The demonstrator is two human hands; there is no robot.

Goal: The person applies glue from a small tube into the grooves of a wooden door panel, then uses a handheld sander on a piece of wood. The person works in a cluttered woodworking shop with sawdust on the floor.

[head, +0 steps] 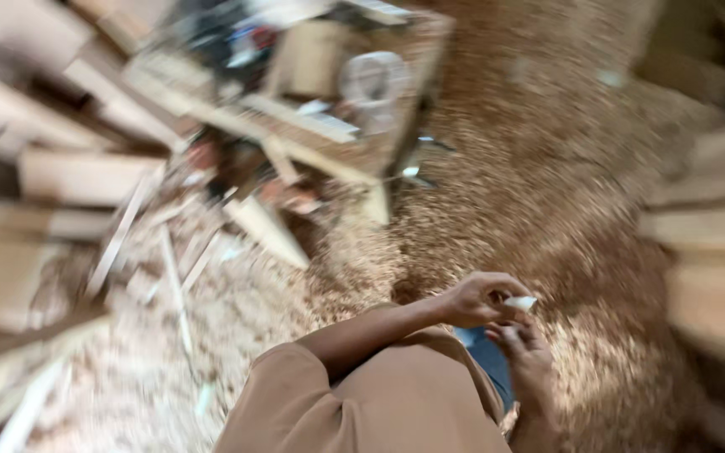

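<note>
Over the sawdust floor (547, 168), my left hand (476, 300) pinching a small white piece (520, 302), my right hand (524, 348) touching it from below, fingers loosely curled, cluttered desk (379, 159) beyond.

Up and to the left of the hand stands a cluttered wooden workbench (320, 134), with loose timber offcuts (266, 228) below it, stacked planks (715, 235) to its right, and sawdust-covered floor (547, 193) all around.
</note>
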